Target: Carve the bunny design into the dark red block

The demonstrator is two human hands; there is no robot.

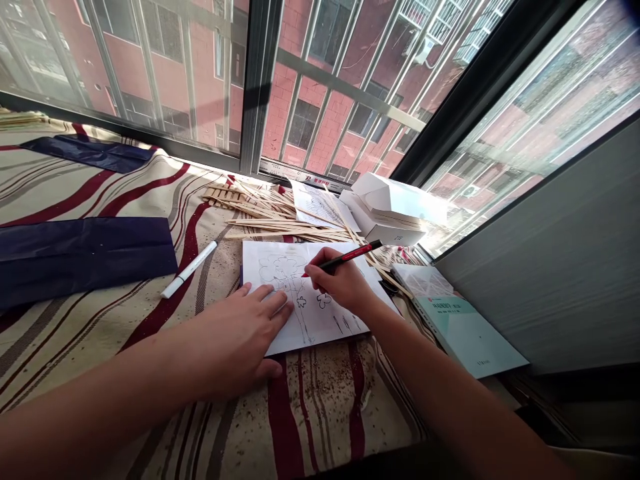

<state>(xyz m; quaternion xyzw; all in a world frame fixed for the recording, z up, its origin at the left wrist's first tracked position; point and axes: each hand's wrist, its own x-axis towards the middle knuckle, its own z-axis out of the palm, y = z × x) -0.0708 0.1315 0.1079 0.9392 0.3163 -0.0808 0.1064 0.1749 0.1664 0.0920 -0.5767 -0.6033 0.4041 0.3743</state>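
Observation:
A white sheet of paper [285, 337] with line drawings of a tree, flowers and grass strokes lies on the striped cloth. My right hand [343, 280] grips a black pen with red markings [356, 254], its tip at the drawn tree. Flat across the sheet's left edge rests my left hand [255, 327], fingers stretched out and the thumb off the paper on the cloth. To the left of the sheet is a white marker [189, 269], lying loose with its cap on.
Thin wooden sticks [280, 217] lie heaped behind the paper, beside another drawn sheet [320, 203] and an open white box [385, 207]. A book [460, 320] is at the right by a grey panel. Dark blue strips [85, 257] lie left. Windows [300, 100] rise behind.

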